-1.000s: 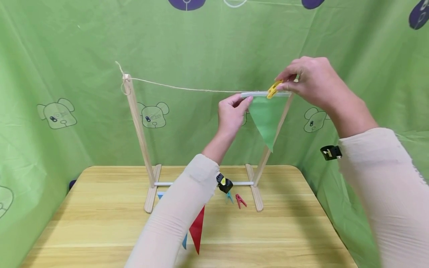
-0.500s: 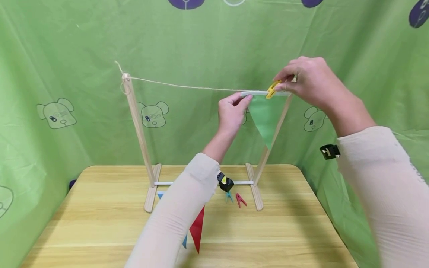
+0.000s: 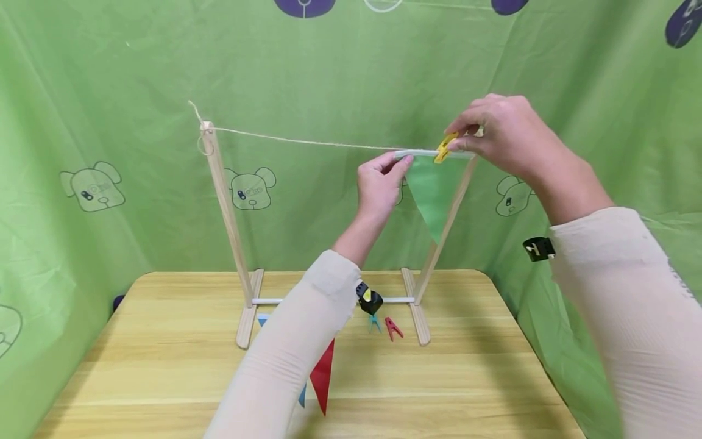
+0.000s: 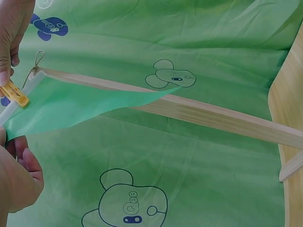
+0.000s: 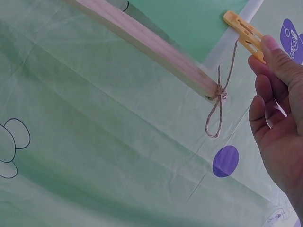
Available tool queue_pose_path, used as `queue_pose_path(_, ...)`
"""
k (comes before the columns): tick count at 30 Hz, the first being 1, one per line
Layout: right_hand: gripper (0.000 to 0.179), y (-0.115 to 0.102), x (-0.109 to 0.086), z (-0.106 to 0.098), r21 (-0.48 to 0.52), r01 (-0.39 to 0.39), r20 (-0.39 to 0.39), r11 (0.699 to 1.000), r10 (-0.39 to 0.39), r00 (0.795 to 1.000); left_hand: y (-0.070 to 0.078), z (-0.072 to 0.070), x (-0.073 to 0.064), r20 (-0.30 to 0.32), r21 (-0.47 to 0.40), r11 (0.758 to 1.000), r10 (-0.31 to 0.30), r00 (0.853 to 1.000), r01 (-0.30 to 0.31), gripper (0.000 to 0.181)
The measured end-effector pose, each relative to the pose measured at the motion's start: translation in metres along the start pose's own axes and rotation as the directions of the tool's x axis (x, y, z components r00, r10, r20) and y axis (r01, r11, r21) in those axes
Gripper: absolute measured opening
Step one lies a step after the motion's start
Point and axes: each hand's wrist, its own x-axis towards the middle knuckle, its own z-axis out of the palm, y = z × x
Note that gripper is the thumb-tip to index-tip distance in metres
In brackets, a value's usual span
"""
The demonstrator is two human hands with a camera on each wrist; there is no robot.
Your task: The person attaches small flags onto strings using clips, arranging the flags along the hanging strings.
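Observation:
A green triangular pennant (image 3: 436,192) with a white top edge hangs at the string (image 3: 307,142), close to the right wooden post. My left hand (image 3: 381,183) pinches the left end of that white edge between thumb and fingers. Above the pennant, my right hand (image 3: 501,131) pinches a yellow clothespin (image 3: 446,148) by its upper end. The clothespin's lower end lies over the white edge near its middle, as the right wrist view also shows the yellow clothespin (image 5: 246,35) across the white band. In that view the twine bow (image 5: 215,116) is tied at the post's top.
A wooden stand has a left post (image 3: 226,207), a right post (image 3: 446,231) and a white crossbar (image 3: 397,299). On the wooden table (image 3: 439,390) lie a red clothespin (image 3: 393,328), a blue clothespin (image 3: 375,322), a red pennant (image 3: 323,378) and a blue one (image 3: 302,396), partly behind my left sleeve.
Both hands keep their grips at nearly the same place. The clothespin has shifted very slightly left, and the pennant's lower tip has swung a little left and up.

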Motion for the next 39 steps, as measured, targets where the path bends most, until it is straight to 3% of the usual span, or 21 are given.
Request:
queue_pose_path(15,0.026,0.0,0.003,-0.001,0.005,-0.034,0.082,0.999,0.034,0.996,-0.004,-0.001,0.001,-0.012,0.011,1.0,0.002,1.0,-0.002,0.016)
queue_pose_path(24,0.038,0.002,0.007,-0.002,0.002,-0.083,0.173,0.997,0.081,0.982,-0.006,-0.002,0.003,-0.011,0.032,0.999,0.009,1.0,-0.009,0.014)
queue_pose_path(39,0.037,0.001,0.012,0.0,0.005,-0.073,0.197,0.997,0.07,0.978,-0.005,-0.006,0.005,0.025,0.084,0.996,-0.005,1.0,0.003,0.015)
